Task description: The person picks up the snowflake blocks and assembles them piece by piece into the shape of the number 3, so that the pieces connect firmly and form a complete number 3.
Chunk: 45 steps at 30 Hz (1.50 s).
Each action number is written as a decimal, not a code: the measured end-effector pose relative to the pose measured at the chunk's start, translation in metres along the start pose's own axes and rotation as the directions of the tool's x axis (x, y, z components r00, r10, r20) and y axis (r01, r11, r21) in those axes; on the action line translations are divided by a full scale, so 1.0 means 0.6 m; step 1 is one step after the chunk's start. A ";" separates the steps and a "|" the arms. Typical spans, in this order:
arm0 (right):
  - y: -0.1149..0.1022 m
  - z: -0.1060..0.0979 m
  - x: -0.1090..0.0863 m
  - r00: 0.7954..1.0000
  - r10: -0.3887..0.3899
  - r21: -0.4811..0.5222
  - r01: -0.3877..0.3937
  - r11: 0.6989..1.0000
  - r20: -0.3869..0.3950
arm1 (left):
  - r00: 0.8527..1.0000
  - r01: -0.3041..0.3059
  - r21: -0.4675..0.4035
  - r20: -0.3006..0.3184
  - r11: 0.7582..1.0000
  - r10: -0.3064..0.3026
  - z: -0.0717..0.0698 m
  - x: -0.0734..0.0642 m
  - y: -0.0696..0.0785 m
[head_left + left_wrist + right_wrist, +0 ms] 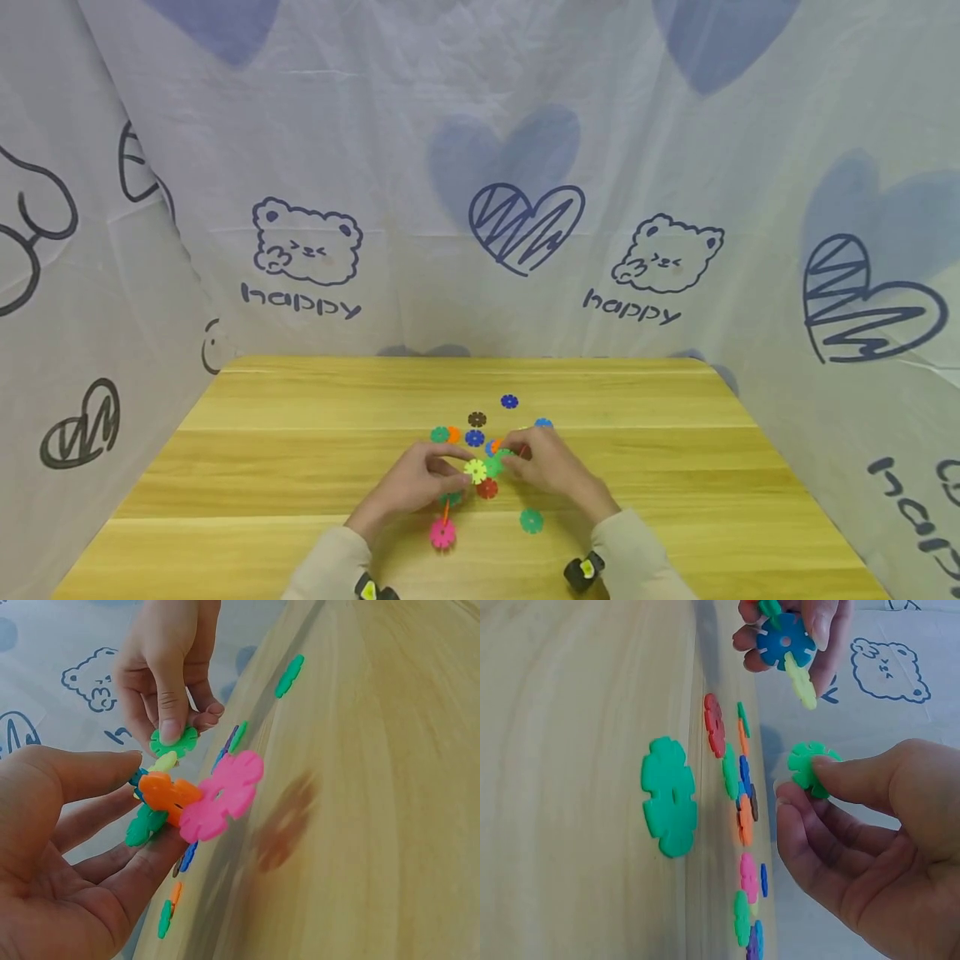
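Note:
My left hand [412,482] grips a joined cluster of notched flower-shaped plastic discs above the table. In the left wrist view the cluster's pink disc [225,796] slots into an orange disc [159,792], with a green disc [142,827] behind. The right wrist view shows its blue disc [774,649], from which a yellow disc [801,682] sticks out towards my other hand. Between thumb and fingers, my right hand [555,468] pinches a single green disc [802,766]. A small gap separates this disc from the yellow one in the right wrist view.
Loose discs lie on the wooden table [660,500]: a red one [487,490] below the hands, a green one [532,522] nearer the front. Farther back are a brown disc [477,419], a dark blue disc [509,402] and several others. Printed cloth [420,267] surrounds the table.

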State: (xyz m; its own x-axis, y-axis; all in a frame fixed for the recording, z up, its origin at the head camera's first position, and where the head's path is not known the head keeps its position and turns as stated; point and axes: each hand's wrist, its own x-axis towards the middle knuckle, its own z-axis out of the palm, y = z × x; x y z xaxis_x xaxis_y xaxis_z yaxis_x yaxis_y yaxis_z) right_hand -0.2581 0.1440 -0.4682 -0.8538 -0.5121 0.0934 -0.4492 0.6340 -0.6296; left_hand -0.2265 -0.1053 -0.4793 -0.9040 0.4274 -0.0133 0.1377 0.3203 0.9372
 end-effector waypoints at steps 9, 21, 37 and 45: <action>-0.004 0.000 -0.006 1.000 -0.005 0.033 0.005 0.999 -0.019 | 1.000 0.012 0.013 -0.008 1.000 -0.012 0.001 -0.002 0.002; -0.015 -0.001 -0.013 0.987 -0.010 0.128 0.031 0.991 -0.161 | 0.999 0.023 0.032 -0.035 0.999 -0.022 0.000 -0.003 0.006; -0.017 0.015 -0.014 0.982 -0.107 0.095 0.123 0.988 -0.155 | 0.999 -0.012 -0.019 -0.033 1.000 0.011 0.000 -0.003 0.009; -0.020 0.022 -0.014 0.974 -0.097 0.070 0.113 0.991 -0.204 | 0.999 -0.013 -0.031 -0.047 0.999 0.012 0.001 -0.003 0.011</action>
State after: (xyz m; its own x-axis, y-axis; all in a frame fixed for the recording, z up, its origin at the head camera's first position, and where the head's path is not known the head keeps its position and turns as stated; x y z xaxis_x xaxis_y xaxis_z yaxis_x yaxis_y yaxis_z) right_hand -0.2421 0.1327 -0.4716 -0.8419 -0.4421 0.3095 -0.5235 0.5296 -0.6674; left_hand -0.2241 -0.1034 -0.4731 -0.9202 0.3913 0.0138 0.1367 0.2881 0.9478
